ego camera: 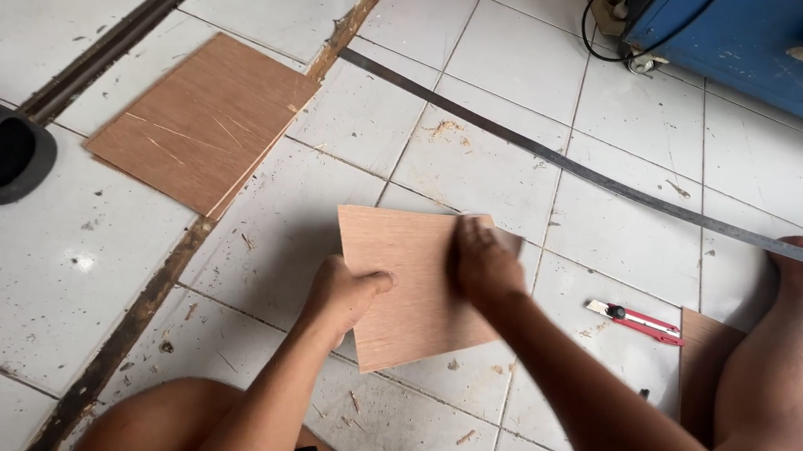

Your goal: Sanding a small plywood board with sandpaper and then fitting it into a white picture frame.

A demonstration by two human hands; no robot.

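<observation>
Head view: both hands [412, 279] clamped on plywood square [411, 288], left [344, 293] at edge, right [483, 261] on top corner.

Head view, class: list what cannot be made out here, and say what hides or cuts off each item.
1. What the right hand presses on the plywood sheet: motion blur and the hand cover it.
2. The brown board beside the red utility knife: mostly behind the leg.
3. The blue machine: cut off by the top edge.
4. The long metal ruler: its far end runs off the right edge.
</observation>
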